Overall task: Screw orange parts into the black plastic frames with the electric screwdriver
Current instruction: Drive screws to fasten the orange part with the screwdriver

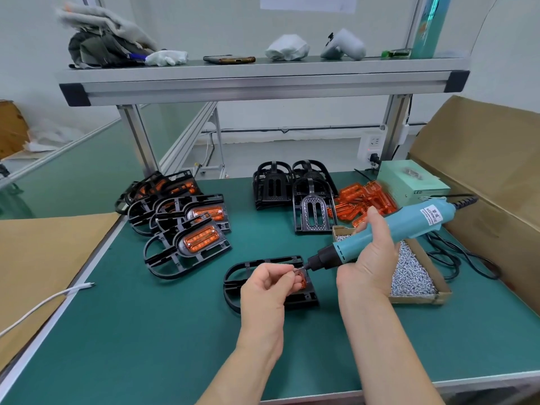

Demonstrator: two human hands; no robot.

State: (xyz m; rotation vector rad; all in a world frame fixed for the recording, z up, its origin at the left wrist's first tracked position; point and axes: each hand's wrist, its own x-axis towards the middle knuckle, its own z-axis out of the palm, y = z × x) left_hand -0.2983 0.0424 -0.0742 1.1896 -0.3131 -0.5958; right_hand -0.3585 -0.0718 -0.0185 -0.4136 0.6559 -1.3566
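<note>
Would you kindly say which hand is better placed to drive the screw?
Right hand: it grips the blue electric screwdriver, its bit over the black plastic frame; the left hand pinches a small screw at the bit.

The scene is lit brightly and evenly from overhead; only faint, soft shadows are cast on the matte green tabletop (146,331). The silver aluminium shelf rail (263,86) is bowed by wide-angle distortion. The translucent orange plastic parts (365,197) and crumpled grey gloves (102,19) are blurred.
</note>
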